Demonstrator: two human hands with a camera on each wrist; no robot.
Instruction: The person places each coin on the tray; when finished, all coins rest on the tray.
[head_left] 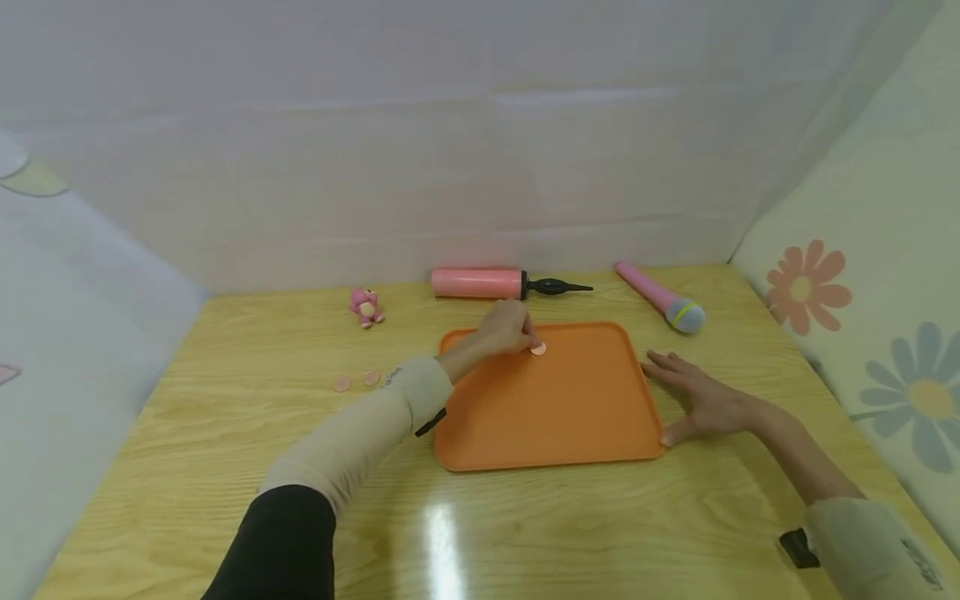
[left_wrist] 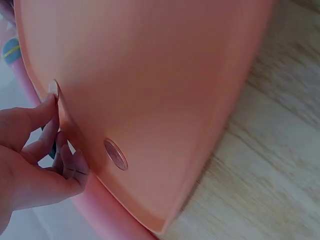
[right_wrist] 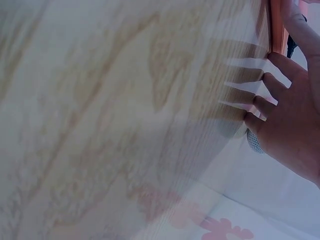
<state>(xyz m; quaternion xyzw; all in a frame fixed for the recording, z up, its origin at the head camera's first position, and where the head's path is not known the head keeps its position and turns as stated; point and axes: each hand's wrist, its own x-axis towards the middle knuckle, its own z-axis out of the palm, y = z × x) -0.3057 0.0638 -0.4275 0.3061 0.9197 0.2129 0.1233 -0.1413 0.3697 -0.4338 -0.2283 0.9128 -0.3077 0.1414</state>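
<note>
An orange tray (head_left: 555, 417) lies on the wooden table. My left hand (head_left: 508, 329) reaches over its far left corner, fingers curled, and pinches a small coin (head_left: 538, 349) at its fingertips, low over the tray floor. The left wrist view shows this coin (left_wrist: 53, 88) at the tip of my index finger (left_wrist: 37, 114), and a second coin (left_wrist: 115, 154) lying flat on the tray (left_wrist: 165, 75). My right hand (head_left: 701, 396) rests flat on the table beside the tray's right edge, fingers spread, holding nothing. In the right wrist view the right hand (right_wrist: 287, 107) lies near the tray rim (right_wrist: 277, 25).
Two more coins (head_left: 356, 381) lie on the table left of the tray. A small pink toy figure (head_left: 366, 307), a pink hand pump (head_left: 480, 283) and a pink toy microphone (head_left: 660, 298) lie along the back. Fabric walls enclose the table on three sides.
</note>
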